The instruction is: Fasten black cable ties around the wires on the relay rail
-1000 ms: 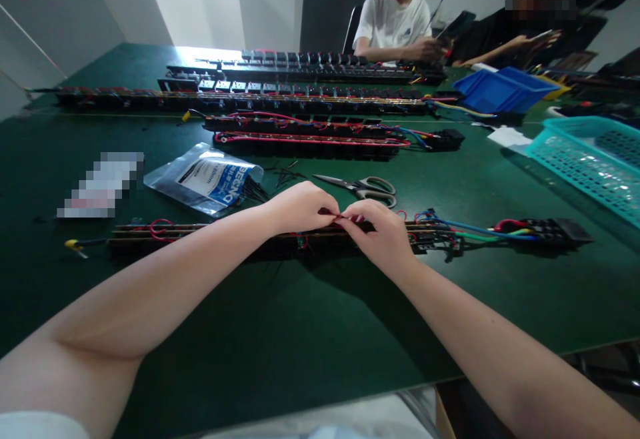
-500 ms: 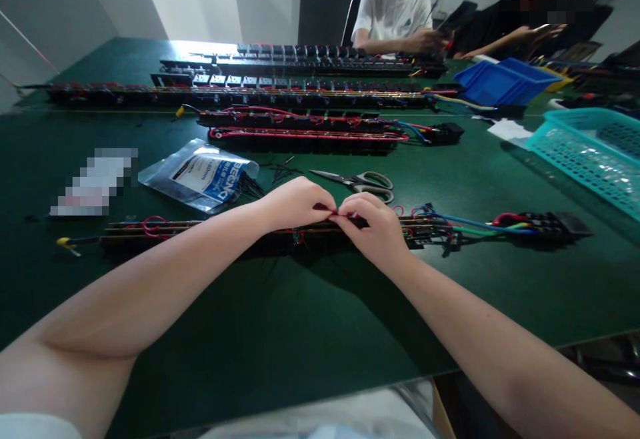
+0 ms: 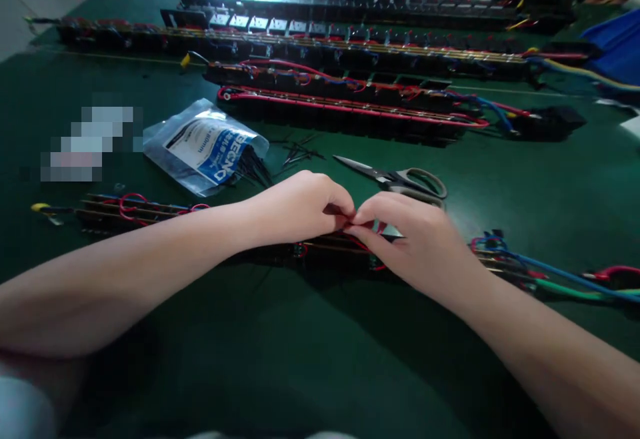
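A long black socket strip [image 3: 150, 212] with brass rails and red wires lies across the green table [image 3: 300, 359] in front of me. My left hand [image 3: 300, 205] and my right hand [image 3: 415, 242] meet over its middle, fingertips pinched together on a red wire [image 3: 367, 247] of the strip. Both hands are closed. What sits between the fingertips is mostly hidden. Blue, green and red leads [image 3: 560, 275] trail off the strip's right end.
Scissors [image 3: 400, 179] lie just behind my hands. A plastic bag of black cable ties [image 3: 210, 152] lies at back left, with loose ties beside it. Several more wired strips [image 3: 350, 102] fill the far table. A blue bin [image 3: 617, 45] and another person's arm are at the back right.
The camera has tipped down and closer, so the co-workers and the teal basket have left the view. My hands stay pinched at the same spot on the strip.
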`<state>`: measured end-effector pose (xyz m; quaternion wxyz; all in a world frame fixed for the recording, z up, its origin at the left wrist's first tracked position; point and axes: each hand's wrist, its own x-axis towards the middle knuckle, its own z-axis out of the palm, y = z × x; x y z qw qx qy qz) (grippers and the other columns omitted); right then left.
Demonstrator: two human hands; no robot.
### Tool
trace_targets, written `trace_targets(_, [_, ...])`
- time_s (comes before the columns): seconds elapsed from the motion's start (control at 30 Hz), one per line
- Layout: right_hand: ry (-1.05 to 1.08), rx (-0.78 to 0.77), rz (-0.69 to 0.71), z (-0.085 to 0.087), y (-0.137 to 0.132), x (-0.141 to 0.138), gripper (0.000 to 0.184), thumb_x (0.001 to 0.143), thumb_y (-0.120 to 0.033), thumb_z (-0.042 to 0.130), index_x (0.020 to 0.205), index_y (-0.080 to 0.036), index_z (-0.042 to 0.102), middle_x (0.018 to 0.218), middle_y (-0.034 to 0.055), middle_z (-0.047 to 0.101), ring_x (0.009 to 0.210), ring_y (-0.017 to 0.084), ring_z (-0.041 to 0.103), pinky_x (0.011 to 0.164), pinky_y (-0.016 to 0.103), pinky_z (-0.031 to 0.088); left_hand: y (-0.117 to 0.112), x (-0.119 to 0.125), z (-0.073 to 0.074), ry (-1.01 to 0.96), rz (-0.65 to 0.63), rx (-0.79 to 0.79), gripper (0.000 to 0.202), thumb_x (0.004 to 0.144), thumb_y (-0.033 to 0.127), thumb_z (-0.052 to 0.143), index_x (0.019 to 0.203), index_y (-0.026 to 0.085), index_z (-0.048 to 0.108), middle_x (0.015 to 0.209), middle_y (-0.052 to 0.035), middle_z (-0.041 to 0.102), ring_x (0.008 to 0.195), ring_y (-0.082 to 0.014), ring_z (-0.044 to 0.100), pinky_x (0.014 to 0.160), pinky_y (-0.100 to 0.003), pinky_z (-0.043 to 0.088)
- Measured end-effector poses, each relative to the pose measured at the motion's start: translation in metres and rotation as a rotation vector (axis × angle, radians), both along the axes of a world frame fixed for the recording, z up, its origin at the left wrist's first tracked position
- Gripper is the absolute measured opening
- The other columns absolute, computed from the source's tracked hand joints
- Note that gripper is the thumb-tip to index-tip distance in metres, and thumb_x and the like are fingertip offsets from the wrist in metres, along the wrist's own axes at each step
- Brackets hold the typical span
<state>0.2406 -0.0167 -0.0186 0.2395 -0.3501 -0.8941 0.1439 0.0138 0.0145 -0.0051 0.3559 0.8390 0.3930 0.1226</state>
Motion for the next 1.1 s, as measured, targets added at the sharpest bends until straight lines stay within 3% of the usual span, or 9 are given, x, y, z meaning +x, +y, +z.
trace_targets(0.13, [0.018,0.047,0.004,-0.007,-0.005,0.003,0.013,0.108,-0.017,0.061,0.1,-0.017,0.071,0.096,0.0059,0.079,0.086,0.015,0.072,0.077,0.028,0.055,-0.006,0.003,0.001,0.007,0.07,-0.118,0.02,0.092,0.016,0.066,0.099,0.022,0.084,0.09,0.0042,0.083,0.081,-0.0121,0.073,0.073,-0.022,0.049])
trace_targets(0.27, [0.028,0.043,0.014,-0.007,-0.007,0.005,0.018,0.108,-0.013,0.057,0.095,-0.017,0.069,0.097,0.0065,0.078,0.088,0.016,0.072,0.08,0.029,0.055,-0.013,0.003,-0.003,-0.045,0.143,-0.249,0.023,0.092,0.022,0.066,0.113,0.027,0.075,0.086,0.0067,0.078,0.077,-0.0116,0.071,0.068,-0.021,0.049])
trace_targets(0.43, [0.073,-0.048,0.03,0.0,-0.004,0.007,0.016,0.106,-0.01,0.058,0.096,-0.017,0.067,0.099,0.004,0.077,0.087,0.012,0.071,0.077,0.024,0.055,-0.022,0.003,-0.001,-0.079,0.091,-0.116,0.032,0.09,0.013,0.059,0.116,0.028,0.069,0.094,0.0057,0.077,0.085,-0.011,0.071,0.075,-0.021,0.05])
trace_targets(0.5, [0.088,-0.065,0.029,0.001,-0.003,0.008,0.015,0.106,-0.01,0.06,0.095,-0.017,0.067,0.1,0.0031,0.076,0.087,0.01,0.07,0.076,0.022,0.055,-0.022,0.004,0.003,-0.056,0.079,-0.135,0.033,0.094,0.013,0.058,0.121,0.027,0.07,0.099,0.004,0.079,0.088,-0.0112,0.073,0.077,-0.02,0.052])
trace_targets(0.6, [0.09,-0.068,0.02,0.002,-0.003,0.01,0.014,0.106,-0.01,0.063,0.094,-0.017,0.067,0.099,0.0022,0.074,0.089,0.008,0.07,0.076,0.02,0.054,-0.017,0.006,0.007,-0.034,0.126,-0.23,0.019,0.094,0.021,0.067,0.109,0.027,0.076,0.092,0.0057,0.079,0.082,-0.0109,0.072,0.071,-0.019,0.052])
trace_targets(0.73, [0.087,-0.05,0.031,0.003,-0.004,0.011,0.014,0.105,-0.008,0.06,0.098,-0.017,0.067,0.096,0.0019,0.075,0.087,0.009,0.072,0.076,0.021,0.055,-0.008,0.008,0.009,-0.021,0.156,-0.343,0.015,0.087,0.016,0.071,0.086,0.027,0.082,0.078,0.0105,0.079,0.074,-0.0081,0.069,0.067,-0.017,0.048])
trace_targets(0.93, [0.064,-0.042,0.027,0.004,-0.004,0.01,0.015,0.107,-0.013,0.057,0.101,-0.02,0.069,0.097,0.003,0.077,0.086,0.012,0.073,0.073,0.024,0.054,-0.007,0.006,0.006,-0.086,0.128,-0.333,0.013,0.087,0.018,0.072,0.083,0.026,0.081,0.077,0.0102,0.078,0.075,-0.009,0.071,0.071,-0.019,0.051])
trace_targets(1.1, [0.059,-0.071,0.021,0.002,0.0,0.009,0.017,0.107,-0.015,0.054,0.098,-0.021,0.067,0.093,0.0022,0.075,0.079,0.012,0.07,0.07,0.026,0.053,-0.01,0.005,0.002,-0.096,0.102,-0.251,0.01,0.088,0.019,0.068,0.09,0.025,0.076,0.077,0.0073,0.071,0.071,-0.0097,0.061,0.067,-0.022,0.046])
